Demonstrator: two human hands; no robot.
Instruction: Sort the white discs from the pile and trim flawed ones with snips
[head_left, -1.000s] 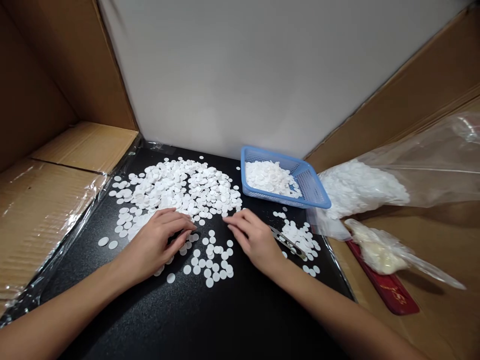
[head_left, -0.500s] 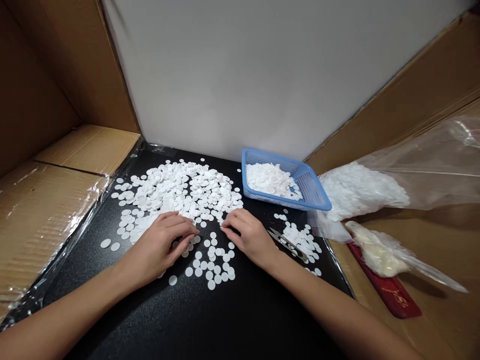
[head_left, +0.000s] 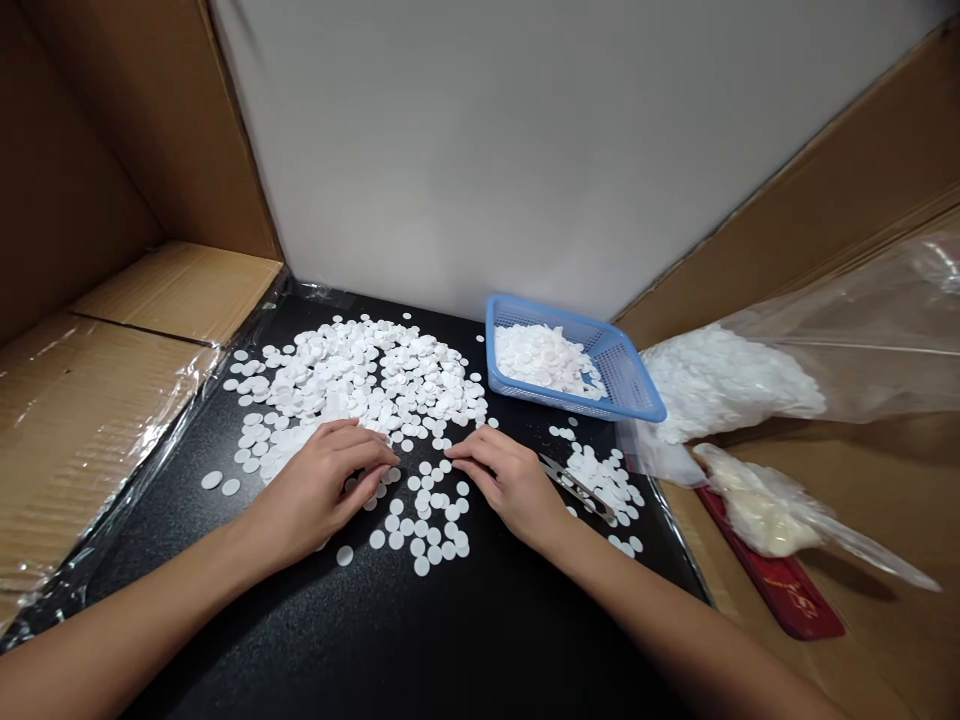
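A big heap of small white round discs (head_left: 360, 375) lies on a black mat (head_left: 390, 640). My left hand (head_left: 319, 490) rests palm down at the heap's near edge, fingers stretched flat over a few discs. My right hand (head_left: 510, 480) lies flat beside it, fingertips touching discs at the heap's right edge. Between the hands, a small cluster of separated discs (head_left: 427, 520) sits on the mat. Neither hand grips anything.
A blue plastic basket (head_left: 630, 375) with discs stands at the back right. Small metal snips (head_left: 581, 487) lie by another disc patch (head_left: 604, 480). Clear bags of white pieces (head_left: 720, 375) and a red flat object (head_left: 787, 590) lie to the right. Cardboard walls stand on both sides.
My right hand slid forward to the heap and drew back toward me, dragging a few discs. The left hand stayed nearly still.
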